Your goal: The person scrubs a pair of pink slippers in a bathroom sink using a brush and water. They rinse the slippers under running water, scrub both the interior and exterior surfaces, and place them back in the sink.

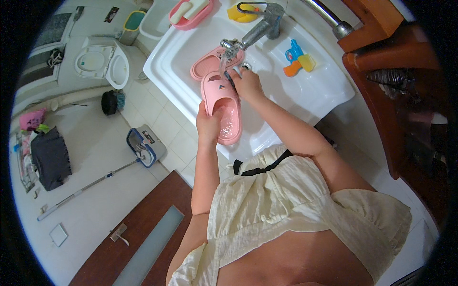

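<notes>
My left hand [208,123] grips a pink plastic slipper [230,134] near its heel end, thumb inside the opening. The slipper is wet, with water drops on its footbed. A scrub brush [230,80], mostly hidden by my fingers, is in my right hand [247,84] and lies against the slipper's right side near the toe. Water [223,66] runs from the metal faucet [263,26] onto the toe end. The second pink slipper [204,66] rests in the white sink [272,93], behind the held one and partly covered by the faucet's spout attachment.
A pink soap dish [195,23] with soap and a yellow rubber duck [241,14] sit along the sink's back rim. A blue and orange toy water gun [295,57] lies at the right. Wooden shelving [372,64] stands close on the right; a mop bucket [155,141] is at the left.
</notes>
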`<state>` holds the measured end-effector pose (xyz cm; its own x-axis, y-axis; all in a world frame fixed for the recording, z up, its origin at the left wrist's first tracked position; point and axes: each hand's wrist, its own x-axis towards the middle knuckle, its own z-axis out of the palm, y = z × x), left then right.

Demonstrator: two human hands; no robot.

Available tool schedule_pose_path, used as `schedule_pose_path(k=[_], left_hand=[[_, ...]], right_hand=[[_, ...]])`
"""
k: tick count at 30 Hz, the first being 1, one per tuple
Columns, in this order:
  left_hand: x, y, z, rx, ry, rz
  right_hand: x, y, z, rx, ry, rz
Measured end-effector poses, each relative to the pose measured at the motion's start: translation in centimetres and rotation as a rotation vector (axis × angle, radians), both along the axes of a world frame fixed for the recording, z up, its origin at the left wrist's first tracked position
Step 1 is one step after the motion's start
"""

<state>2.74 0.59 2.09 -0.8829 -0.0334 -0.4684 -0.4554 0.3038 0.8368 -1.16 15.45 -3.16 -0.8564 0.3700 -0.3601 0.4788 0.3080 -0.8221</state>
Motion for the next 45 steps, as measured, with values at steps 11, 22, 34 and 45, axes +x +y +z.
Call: schedule_pose_path(k=[11,22,34,45], left_hand=[[-0.6,-0.9,0.2,-0.017,-0.041,-0.073],[0.4,1.1,-0.8,0.106,-0.129,-0.229],[-0.2,0.3,-1.2,-0.052,-0.021,-0.22],[-1.9,2.1,-2.8,0.28,0.036,0.004]], right_hand=[[-2.0,1.5,0.8,0.16,0.047,0.186],[-4.3,-0.4,1.3,0.407,0.086,0.584],[-1.9,2.3,1.7,0.3,0.041,0.273],[0.1,4.1,-2.4,-0.03,-0.011,-0.121]])
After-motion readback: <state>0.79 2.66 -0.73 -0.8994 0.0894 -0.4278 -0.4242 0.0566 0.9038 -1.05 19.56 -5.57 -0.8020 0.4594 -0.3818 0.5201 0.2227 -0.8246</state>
